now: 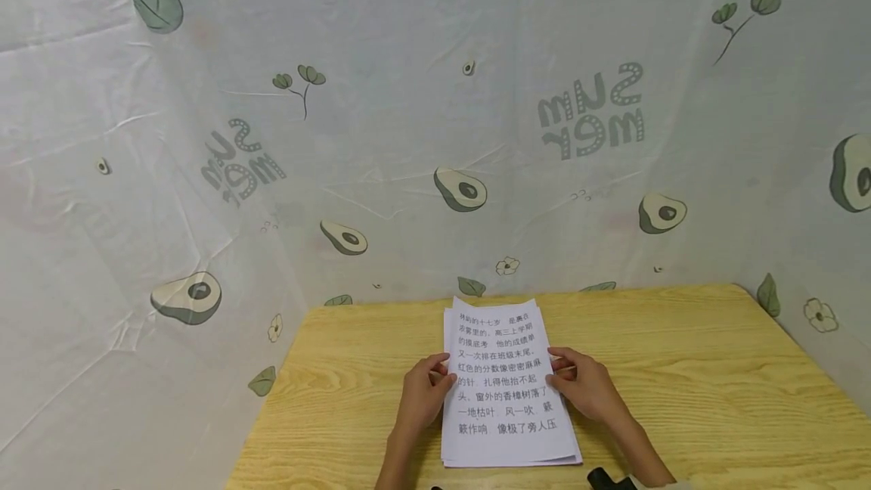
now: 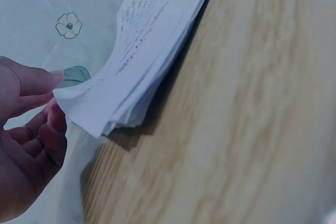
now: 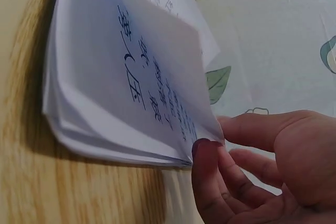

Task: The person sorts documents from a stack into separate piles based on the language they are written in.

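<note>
A stack of white paper sheets point(image 1: 503, 445) printed with large Chinese characters lies on the wooden table in the head view, its layers slightly out of line. My left hand point(image 1: 425, 392) pinches the left edge of the sheets between thumb and fingers. On the opposite edge, my right hand point(image 1: 584, 384) grips the paper the same way. In the left wrist view the left hand point(image 2: 31, 129) holds a corner of the bent sheets point(image 2: 131, 77). The right wrist view shows the right hand point(image 3: 252, 166) pinching the edge of the curved sheets point(image 3: 94, 87), whose layers fan apart.
The wood-grain table point(image 1: 714, 384) extends to both sides of the paper. Behind and beside it hangs a pale curtain point(image 1: 408, 97) printed with avocados, leaves and flowers. A small black object point(image 1: 609, 479) shows at the bottom edge, near the right forearm.
</note>
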Demonstrator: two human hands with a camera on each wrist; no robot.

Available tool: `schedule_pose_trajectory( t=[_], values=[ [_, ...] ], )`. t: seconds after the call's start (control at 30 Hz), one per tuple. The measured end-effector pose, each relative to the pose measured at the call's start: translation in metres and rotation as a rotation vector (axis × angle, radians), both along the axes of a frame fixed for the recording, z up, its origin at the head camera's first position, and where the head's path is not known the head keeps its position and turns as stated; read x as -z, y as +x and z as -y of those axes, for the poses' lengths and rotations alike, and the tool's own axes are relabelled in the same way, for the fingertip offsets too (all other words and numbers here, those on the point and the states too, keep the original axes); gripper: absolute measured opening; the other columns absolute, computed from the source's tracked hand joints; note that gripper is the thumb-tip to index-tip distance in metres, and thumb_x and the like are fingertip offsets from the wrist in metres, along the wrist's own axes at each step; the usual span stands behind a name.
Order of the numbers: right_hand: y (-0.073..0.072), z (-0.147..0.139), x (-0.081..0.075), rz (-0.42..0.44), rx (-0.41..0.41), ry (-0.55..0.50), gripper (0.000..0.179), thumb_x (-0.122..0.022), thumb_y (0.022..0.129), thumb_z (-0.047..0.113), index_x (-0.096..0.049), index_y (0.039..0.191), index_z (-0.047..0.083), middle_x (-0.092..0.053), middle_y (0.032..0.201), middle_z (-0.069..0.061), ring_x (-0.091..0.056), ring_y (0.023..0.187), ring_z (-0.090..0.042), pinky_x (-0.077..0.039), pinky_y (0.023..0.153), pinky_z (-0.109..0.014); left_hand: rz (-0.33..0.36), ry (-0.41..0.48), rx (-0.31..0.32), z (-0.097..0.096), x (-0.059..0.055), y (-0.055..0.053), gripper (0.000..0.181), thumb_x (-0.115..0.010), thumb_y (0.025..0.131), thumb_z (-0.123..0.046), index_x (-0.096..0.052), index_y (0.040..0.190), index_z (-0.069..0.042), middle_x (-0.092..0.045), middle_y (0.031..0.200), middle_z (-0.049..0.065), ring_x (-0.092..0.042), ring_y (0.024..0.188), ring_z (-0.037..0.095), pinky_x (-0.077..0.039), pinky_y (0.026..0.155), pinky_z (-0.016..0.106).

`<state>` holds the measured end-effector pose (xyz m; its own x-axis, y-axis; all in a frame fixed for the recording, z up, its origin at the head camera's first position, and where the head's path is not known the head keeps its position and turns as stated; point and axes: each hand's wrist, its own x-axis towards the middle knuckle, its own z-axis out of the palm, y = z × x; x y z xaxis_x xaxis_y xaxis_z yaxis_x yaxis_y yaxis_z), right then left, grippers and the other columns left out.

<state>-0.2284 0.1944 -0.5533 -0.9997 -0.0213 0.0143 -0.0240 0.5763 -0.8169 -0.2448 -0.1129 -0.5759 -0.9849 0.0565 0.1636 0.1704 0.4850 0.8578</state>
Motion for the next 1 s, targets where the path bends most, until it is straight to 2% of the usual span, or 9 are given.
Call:
schedule_pose_trajectory(
  t=[0.17,0.43,0.77,1.0],
  values=[
    [-0.0005,0.0003,0.0003,0.012,0.007,-0.032,0.050,-0.077,0.094,0.007,-0.063,0.139,-0.011,-0.075,0.112,-0.016,-0.077,0.100,-0.028,-0.059,0.075,-0.024,0.026,0.048,-0.006,-0.0008,-0.0002,-0.0022,0.039,-0.080,0.094,-0.006,-0.073,0.131,0.000,-0.070,0.097,0.006,-0.061,0.077,0.009,-0.052,0.064,0.019],
    [-0.0005,0.0004,0.0009,0.033,0.045,-0.030,0.037,-0.077,0.094,0.009,-0.071,0.126,-0.006,-0.077,0.104,-0.012,-0.076,0.098,-0.027,-0.056,0.076,-0.026,0.089,0.040,-0.055,-0.0037,0.0007,-0.0017,0.037,-0.081,0.094,-0.010,-0.073,0.127,0.004,-0.067,0.089,0.002,-0.059,0.073,0.011,-0.049,0.059,0.019],
    [-0.0015,-0.0005,0.0022,0.061,0.063,-0.047,0.029,-0.076,0.095,0.010,-0.073,0.121,-0.004,-0.078,0.102,-0.009,-0.072,0.094,-0.021,-0.055,0.074,-0.026,0.047,0.035,-0.074,-0.0037,-0.0008,-0.0013,0.029,-0.077,0.095,-0.005,-0.076,0.123,0.001,-0.068,0.087,0.002,-0.059,0.074,0.009,-0.051,0.062,0.020],
    [-0.0001,-0.0009,0.0032,0.125,0.067,-0.190,0.031,-0.073,0.098,0.006,-0.068,0.126,-0.008,-0.077,0.101,-0.012,-0.072,0.084,-0.020,-0.061,0.063,-0.030,0.040,0.075,-0.097,-0.0019,-0.0021,-0.0021,0.021,-0.076,0.096,-0.005,-0.077,0.115,0.002,-0.070,0.090,0.005,-0.064,0.081,0.012,-0.054,0.066,0.021]
  ],
)
